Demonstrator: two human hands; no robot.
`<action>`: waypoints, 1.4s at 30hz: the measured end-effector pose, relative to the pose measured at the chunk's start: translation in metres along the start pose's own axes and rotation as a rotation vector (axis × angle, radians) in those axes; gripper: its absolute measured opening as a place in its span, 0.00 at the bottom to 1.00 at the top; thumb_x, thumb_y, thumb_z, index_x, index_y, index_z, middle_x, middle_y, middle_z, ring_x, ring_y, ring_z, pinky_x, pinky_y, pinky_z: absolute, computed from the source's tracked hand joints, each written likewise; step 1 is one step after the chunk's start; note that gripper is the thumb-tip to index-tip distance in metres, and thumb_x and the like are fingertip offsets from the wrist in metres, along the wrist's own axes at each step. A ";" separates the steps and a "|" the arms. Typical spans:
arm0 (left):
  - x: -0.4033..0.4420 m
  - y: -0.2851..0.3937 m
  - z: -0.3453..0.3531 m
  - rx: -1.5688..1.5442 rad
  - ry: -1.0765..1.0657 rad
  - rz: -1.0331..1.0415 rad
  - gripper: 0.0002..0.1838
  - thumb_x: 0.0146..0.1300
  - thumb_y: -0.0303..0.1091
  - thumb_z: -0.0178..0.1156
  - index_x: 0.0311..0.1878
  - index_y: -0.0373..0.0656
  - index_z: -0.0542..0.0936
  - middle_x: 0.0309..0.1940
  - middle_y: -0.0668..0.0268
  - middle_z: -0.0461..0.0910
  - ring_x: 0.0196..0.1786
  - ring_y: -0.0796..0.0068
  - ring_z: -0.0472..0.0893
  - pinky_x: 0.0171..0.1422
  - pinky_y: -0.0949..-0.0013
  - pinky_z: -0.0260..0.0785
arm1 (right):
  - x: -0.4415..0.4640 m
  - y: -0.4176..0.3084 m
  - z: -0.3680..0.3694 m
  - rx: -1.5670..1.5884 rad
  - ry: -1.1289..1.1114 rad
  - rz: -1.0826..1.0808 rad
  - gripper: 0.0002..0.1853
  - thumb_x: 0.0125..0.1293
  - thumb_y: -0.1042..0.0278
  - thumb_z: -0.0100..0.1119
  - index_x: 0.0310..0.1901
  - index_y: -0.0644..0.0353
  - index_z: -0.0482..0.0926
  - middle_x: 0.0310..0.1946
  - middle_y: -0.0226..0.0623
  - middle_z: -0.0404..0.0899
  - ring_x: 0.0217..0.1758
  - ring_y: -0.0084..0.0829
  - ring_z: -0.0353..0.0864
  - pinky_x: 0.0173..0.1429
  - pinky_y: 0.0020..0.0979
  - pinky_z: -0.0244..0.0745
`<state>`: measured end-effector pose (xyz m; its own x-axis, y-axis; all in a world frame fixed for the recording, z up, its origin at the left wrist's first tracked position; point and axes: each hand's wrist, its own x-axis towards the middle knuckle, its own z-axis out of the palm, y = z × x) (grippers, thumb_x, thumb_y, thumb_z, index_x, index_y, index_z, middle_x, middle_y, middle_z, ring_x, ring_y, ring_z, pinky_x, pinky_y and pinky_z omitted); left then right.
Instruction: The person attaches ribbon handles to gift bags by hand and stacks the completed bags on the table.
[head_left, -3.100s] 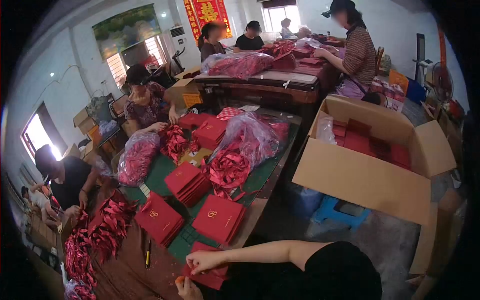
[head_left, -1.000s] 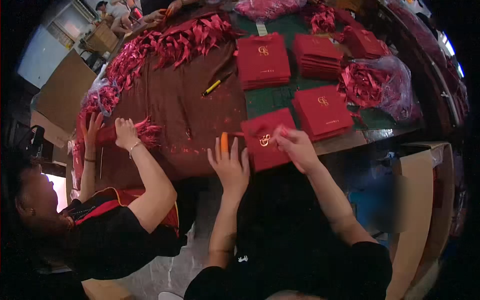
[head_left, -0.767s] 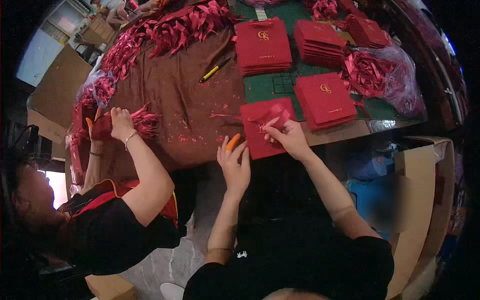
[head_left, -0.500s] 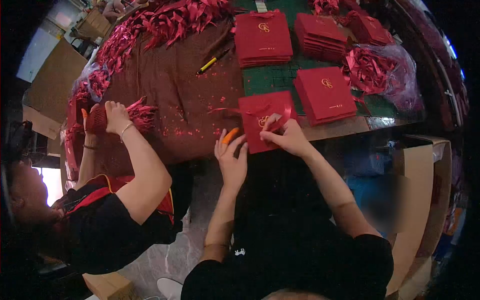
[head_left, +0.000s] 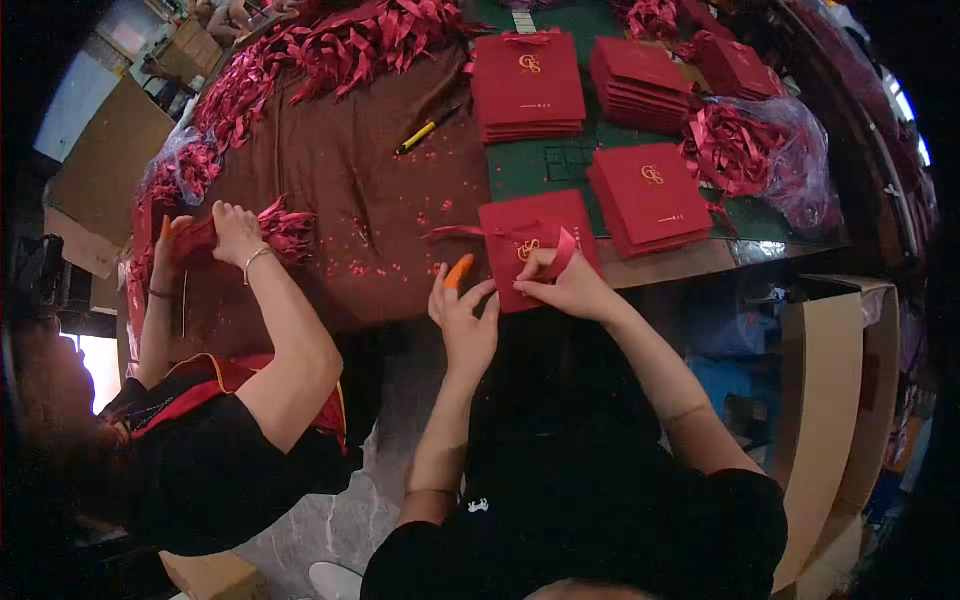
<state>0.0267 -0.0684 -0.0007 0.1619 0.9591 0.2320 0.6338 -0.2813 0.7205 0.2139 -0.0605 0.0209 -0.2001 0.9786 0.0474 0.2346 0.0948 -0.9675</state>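
A flat red bag (head_left: 505, 220) with gold lettering lies at the table's front edge. A red ribbon (head_left: 565, 250) runs across its face, and its loose end reaches over the brown cloth. Over the bag's lower right part, my right hand (head_left: 568, 285) is closed, thumb and forefinger pinched, with the ribbon looped over its fingers. My left hand (head_left: 466, 310), an orange cover on one finger, is just left of the bag with its fingers apart and nothing in them. Behind the bag stand stacks of red bags (head_left: 652, 200).
A co-worker's hands (head_left: 238, 235) hold ribbons at the left. A yellow and black pen (head_left: 425, 130) lies on the brown cloth (head_left: 330, 180). Ribbon heaps (head_left: 350, 50) line the far left, and a bagged ribbon bundle (head_left: 740, 150) lies right. A cardboard box (head_left: 825, 390) stands lower right.
The view has swung from the room down to the table. My right hand has drawn in toward the bag's lower part, with the ribbon now over its fingers. My left hand stays beside the bag.
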 end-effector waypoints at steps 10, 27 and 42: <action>0.001 -0.001 0.002 -0.032 0.021 0.030 0.10 0.57 0.27 0.65 0.42 0.46 0.85 0.67 0.58 0.64 0.75 0.56 0.50 0.76 0.52 0.41 | 0.009 0.006 -0.003 -0.080 -0.089 -0.075 0.08 0.54 0.72 0.68 0.29 0.62 0.76 0.29 0.38 0.78 0.36 0.32 0.79 0.42 0.34 0.72; 0.026 -0.008 -0.003 0.025 0.041 0.488 0.11 0.47 0.24 0.64 0.36 0.46 0.82 0.63 0.55 0.68 0.71 0.43 0.55 0.70 0.39 0.46 | 0.025 0.001 -0.014 0.051 -0.303 0.099 0.08 0.58 0.70 0.66 0.32 0.60 0.75 0.26 0.32 0.78 0.32 0.23 0.79 0.39 0.28 0.74; 0.047 -0.038 -0.050 0.077 -0.161 0.327 0.05 0.57 0.29 0.66 0.35 0.40 0.84 0.63 0.53 0.70 0.70 0.48 0.61 0.73 0.48 0.53 | 0.013 0.003 -0.036 0.296 -0.020 0.165 0.11 0.70 0.68 0.54 0.29 0.59 0.69 0.15 0.25 0.69 0.14 0.15 0.66 0.20 0.22 0.61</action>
<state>-0.0273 -0.0144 0.0154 0.4783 0.8134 0.3312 0.5829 -0.5761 0.5730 0.2460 -0.0406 0.0280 -0.2021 0.9722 -0.1181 -0.0202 -0.1247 -0.9920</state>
